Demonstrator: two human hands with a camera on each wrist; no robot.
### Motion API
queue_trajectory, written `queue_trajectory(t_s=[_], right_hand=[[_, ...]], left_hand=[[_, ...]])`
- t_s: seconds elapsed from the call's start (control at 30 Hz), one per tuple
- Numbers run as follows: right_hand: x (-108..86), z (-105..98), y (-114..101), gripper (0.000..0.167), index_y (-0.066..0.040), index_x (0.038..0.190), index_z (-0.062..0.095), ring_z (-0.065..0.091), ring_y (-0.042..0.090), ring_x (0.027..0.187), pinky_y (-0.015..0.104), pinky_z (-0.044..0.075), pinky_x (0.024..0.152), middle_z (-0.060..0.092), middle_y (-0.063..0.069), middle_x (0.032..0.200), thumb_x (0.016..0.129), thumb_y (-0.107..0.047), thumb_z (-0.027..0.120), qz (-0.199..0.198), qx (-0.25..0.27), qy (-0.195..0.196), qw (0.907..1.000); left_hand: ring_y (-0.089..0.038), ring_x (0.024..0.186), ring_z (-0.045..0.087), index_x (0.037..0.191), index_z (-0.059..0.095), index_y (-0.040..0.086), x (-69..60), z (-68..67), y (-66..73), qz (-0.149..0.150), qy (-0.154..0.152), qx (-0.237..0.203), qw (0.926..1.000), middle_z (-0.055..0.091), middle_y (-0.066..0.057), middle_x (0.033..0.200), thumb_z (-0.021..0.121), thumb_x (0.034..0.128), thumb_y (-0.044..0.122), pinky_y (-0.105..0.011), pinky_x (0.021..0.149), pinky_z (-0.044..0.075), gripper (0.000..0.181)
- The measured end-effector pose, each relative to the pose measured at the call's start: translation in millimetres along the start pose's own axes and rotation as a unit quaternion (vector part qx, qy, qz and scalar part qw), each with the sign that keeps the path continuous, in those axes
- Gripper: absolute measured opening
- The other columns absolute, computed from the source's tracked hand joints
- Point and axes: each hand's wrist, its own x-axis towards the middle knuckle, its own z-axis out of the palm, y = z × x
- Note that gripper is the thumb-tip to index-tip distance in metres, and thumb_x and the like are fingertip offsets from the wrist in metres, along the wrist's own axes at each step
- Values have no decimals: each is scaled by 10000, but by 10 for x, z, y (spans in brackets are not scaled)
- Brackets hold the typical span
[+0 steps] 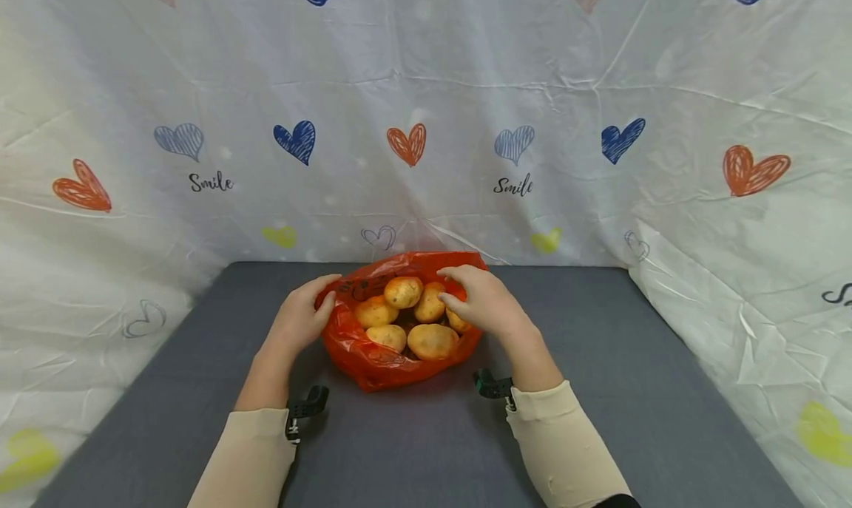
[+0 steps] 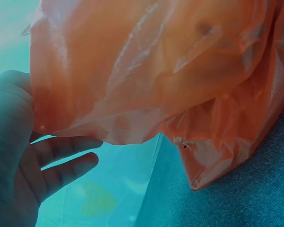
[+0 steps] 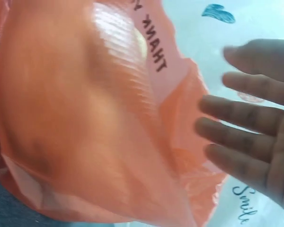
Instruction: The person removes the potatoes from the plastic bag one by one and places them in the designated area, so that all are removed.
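A red plastic bag (image 1: 373,367) sits with its mouth spread wide, and several potatoes (image 1: 433,341) show inside it. At the bag's left rim is my left hand (image 1: 302,316), its thumb and index fingertip close to the plastic. In the left wrist view, the bag covers part of this hand, while two fingers (image 2: 68,172) extend fairly straight. My right hand (image 1: 486,297) hovers over the right rim, thumb and fingers spread apart. Seen from the right wrist, the right hand (image 3: 255,118) has loose, extended fingers beside the bag's wall, gripping nothing.
Below the bag is a dark grey tabletop (image 1: 406,449). A white cloth (image 1: 452,109) printed with hearts and the word "Smile" hangs behind the table and down both sides. A dark camera mount (image 1: 309,403) is on the left wrist, another mount (image 1: 492,384) on the right.
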Motion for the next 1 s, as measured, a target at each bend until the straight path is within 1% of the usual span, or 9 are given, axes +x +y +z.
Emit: queue_trajectory(t_s=[0.13,0.27,0.4,0.5,0.57,0.63,0.77,0.83,1.0], right_hand=[[9,85,-2,400,-2,1307,672,649,275,1068,444,520,972,695,142,1220,954,-182,724,117,301,-649,9974],[-4,125,10,406,-13,1265,698,640,200,893,375,556,840,720,108,1090,906,-183,785,538,461,-1136,9910],[-21,136,33,310,-58,1085,746,587,157,792,322,532,747,692,36,913,838,-208,859,1021,501,-1544,9814],[-22,159,64,231,-91,945,744,552,151,742,299,500,686,641,-14,810,805,-204,888,1134,481,-1826,9754],[-26,190,90,200,-112,895,744,525,132,720,273,472,658,609,-49,772,796,-200,894,1149,447,-1967,9727],[-30,226,112,180,-122,819,733,472,122,669,260,418,608,538,-63,699,795,-202,893,1165,380,-2095,9701],[-36,287,137,217,-133,712,702,386,111,601,260,327,553,406,-62,615,805,-211,882,1220,221,-2249,9665],[-35,303,137,199,-140,716,719,401,106,601,254,348,552,439,-73,610,806,-219,878,1222,163,-2276,9659],[-25,309,122,142,-142,840,784,521,112,686,270,476,638,632,-75,726,800,-237,883,1274,133,-2238,9662]], left_hand=[[-390,1269,568,1449,573,52,-9,-15,-5,6,-10,-31,10000,592,-194,1412,565,1044,120,-591,1042,462,410],[-385,1284,559,1448,573,49,-4,-6,-15,-3,-48,-34,10000,588,-189,1420,565,1041,117,-590,1053,453,412],[-389,1284,557,1449,574,52,-4,2,-22,20,-53,-46,10000,585,-191,1424,557,1042,120,-597,1048,454,412],[-394,1273,564,1445,576,43,0,8,-26,62,-24,-55,10000,588,-197,1418,551,1042,116,-601,1039,459,410],[-392,1267,567,1442,576,35,-2,11,-25,79,-21,-70,9999,589,-200,1415,545,1042,108,-600,1036,461,407],[-390,1258,572,1442,575,36,-2,12,-19,63,-35,-87,9999,588,-199,1416,547,1041,102,-596,1027,470,407],[-385,1245,578,1447,569,37,1,9,-11,31,-95,-92,9999,585,-201,1419,546,1042,95,-592,1016,480,410],[-384,1243,581,1448,569,37,2,9,-6,17,-108,-93,9999,586,-199,1418,551,1041,94,-588,1015,483,411],[-379,1248,584,1441,574,39,4,2,12,29,-116,-122,9999,592,-192,1413,564,1037,91,-579,1026,481,408]])
